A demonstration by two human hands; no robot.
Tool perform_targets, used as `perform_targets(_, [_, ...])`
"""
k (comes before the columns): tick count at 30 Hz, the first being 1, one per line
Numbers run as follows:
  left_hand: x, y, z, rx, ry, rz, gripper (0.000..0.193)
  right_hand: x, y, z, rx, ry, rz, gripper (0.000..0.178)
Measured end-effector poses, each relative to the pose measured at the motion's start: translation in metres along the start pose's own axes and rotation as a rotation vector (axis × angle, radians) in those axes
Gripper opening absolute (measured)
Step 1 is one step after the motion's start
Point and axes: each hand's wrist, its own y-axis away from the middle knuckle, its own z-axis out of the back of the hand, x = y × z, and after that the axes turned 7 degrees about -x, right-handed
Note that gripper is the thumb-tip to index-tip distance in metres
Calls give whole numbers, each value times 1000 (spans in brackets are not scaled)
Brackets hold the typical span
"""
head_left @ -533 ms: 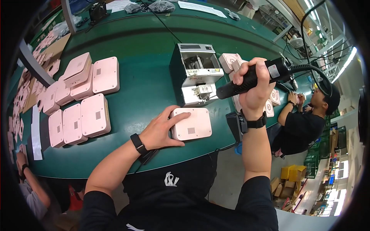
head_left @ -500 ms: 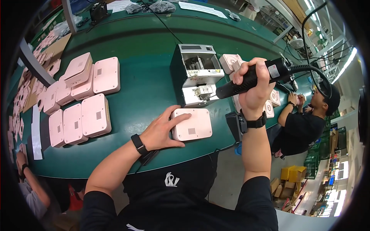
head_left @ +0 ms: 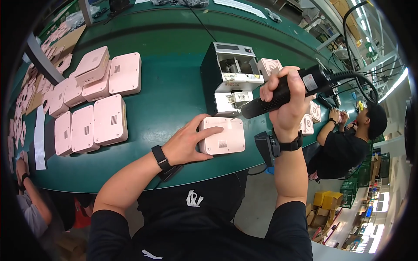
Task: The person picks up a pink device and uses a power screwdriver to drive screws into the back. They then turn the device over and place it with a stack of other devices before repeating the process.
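A pink plastic housing [head_left: 230,139] lies on the green table in front of me, with its vent slots and corner screw holes facing up. My left hand [head_left: 189,138] grips its left end, thumb along the near side and index finger stretched across the top. My right hand [head_left: 287,98] is wrapped round a black electric screwdriver [head_left: 272,100], held tilted with its nose low and left. That nose is between the housing's far right corner and the front of a screw feeder [head_left: 233,78]. The bit's tip is too small to make out.
Several pink housings [head_left: 109,119] stand in rows at the left, one stacked on others. More pink parts [head_left: 267,65] sit behind the screwdriver. A cable [head_left: 355,74] runs from the tool. A co-worker [head_left: 352,139] works at the right; another person's arm [head_left: 32,191] shows at far left.
The screwdriver's nose has come away from the feeder's front toward the housing's far right corner. My left hand keeps its hold on the housing. The whole view has shifted slightly.
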Motion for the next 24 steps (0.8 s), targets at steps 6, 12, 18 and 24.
perform_targets(6, [1, 2, -3, -8, 16, 11, 78, -6, 8, -6, 25, -27, 28, 24])
perform_targets(12, [2, 3, -5, -8, 27, 15, 78, -25, 11, 2, 5, -29, -22, 26])
perform_targets(18, [5, 0, -4, -18, 20, 3, 78, -31, 12, 1, -11, -67, -41, 28])
perform_targets(24, [-1, -1, -3, -37, 23, -19, 77, -27, 11, 1, 82, -68, -37, 25])
